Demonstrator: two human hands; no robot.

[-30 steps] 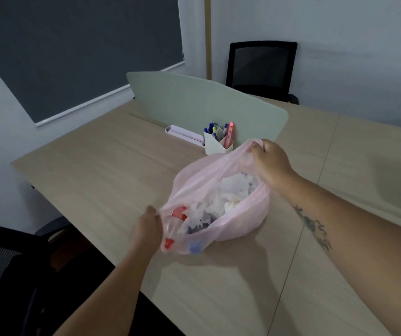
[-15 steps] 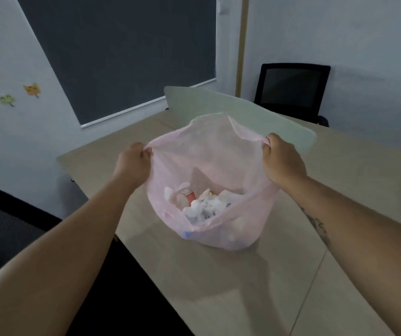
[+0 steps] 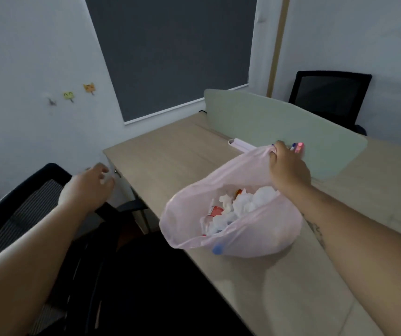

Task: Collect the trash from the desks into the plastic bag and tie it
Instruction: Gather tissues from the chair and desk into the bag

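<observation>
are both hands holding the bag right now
No, only the right hand grips the rim of the bag; the left hand is off to the side over a chair, apart from it.

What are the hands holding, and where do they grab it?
The right hand grips the bag by its far top edge, fingers curled round it. The left hand is away from the bag and seems empty.

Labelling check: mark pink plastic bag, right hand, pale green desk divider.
pink plastic bag (image 3: 262, 241): head view, front wall.
right hand (image 3: 289, 168): head view, back of hand.
pale green desk divider (image 3: 267, 117): head view, panel face.
</observation>
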